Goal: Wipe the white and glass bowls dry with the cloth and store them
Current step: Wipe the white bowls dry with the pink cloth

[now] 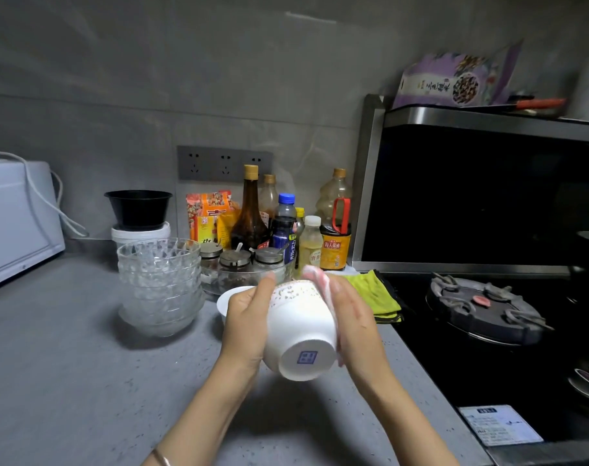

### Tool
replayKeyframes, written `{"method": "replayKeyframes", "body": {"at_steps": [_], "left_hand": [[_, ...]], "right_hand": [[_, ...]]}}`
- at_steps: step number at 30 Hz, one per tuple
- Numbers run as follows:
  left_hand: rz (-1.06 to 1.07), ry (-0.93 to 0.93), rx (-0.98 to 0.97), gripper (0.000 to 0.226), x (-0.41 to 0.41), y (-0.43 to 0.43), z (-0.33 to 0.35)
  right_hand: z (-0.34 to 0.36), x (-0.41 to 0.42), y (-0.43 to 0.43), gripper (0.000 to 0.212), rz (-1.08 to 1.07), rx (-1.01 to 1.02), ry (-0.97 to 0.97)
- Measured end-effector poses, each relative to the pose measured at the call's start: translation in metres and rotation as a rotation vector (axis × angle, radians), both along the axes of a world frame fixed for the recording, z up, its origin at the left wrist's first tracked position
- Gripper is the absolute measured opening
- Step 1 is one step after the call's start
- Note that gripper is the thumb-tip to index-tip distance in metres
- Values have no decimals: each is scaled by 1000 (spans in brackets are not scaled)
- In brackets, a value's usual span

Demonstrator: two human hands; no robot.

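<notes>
White bowl [299,331], base toward camera, was gripped by left hand [244,317]; pink-white cloth [320,280] was pressed against it by right hand [353,317]; glass bowls [160,284] were stacked left of it.

The white bowl [299,331] you're holding is smooth, glossy glazed ceramic. The cloth [317,278] against it looks soft and woven. Your stack of glass bowls [160,284] is clear, faceted and shiny. The table [67,364] is matt grey with a stone-like speckle. The hob [421,358] is glossy black, and the frame [369,183] above it is brushed metal.
</notes>
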State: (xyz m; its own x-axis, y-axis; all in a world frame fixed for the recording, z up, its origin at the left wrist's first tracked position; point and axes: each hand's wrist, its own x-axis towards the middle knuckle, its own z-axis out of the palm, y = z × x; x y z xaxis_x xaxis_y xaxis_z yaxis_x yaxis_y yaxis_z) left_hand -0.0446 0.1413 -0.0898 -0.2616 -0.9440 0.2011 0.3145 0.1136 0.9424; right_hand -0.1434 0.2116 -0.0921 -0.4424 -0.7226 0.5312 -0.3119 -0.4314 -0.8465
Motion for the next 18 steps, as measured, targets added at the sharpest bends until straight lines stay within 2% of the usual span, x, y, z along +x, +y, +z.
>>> {"method": "replayKeyframes", "body": {"at_steps": [3,5,7,9,11,15,18], "left_hand": [[-31,67,58,33,3,0,-1],[-51,103,93,33,3,0,-5],[-60,59,77,34,4,-4,-9],[-62,-101,-28,42,8,-9,-7],[-74,-217,-168,51,11,-12,-2],[-53,-338,-484,50,5,-5,1],[39,-330,-532,50,-1,-8,-10]], "right_hand": [[-2,0,6,31,-21,183,-119],[-1,-2,9,33,-24,250,-135],[1,-5,7,33,-40,298,-110],[5,-10,5,36,-55,287,-75],[10,-11,3,49,-53,218,10],[6,-11,-2,50,-11,117,150],[-2,-9,-5,48,-4,54,121]]}}
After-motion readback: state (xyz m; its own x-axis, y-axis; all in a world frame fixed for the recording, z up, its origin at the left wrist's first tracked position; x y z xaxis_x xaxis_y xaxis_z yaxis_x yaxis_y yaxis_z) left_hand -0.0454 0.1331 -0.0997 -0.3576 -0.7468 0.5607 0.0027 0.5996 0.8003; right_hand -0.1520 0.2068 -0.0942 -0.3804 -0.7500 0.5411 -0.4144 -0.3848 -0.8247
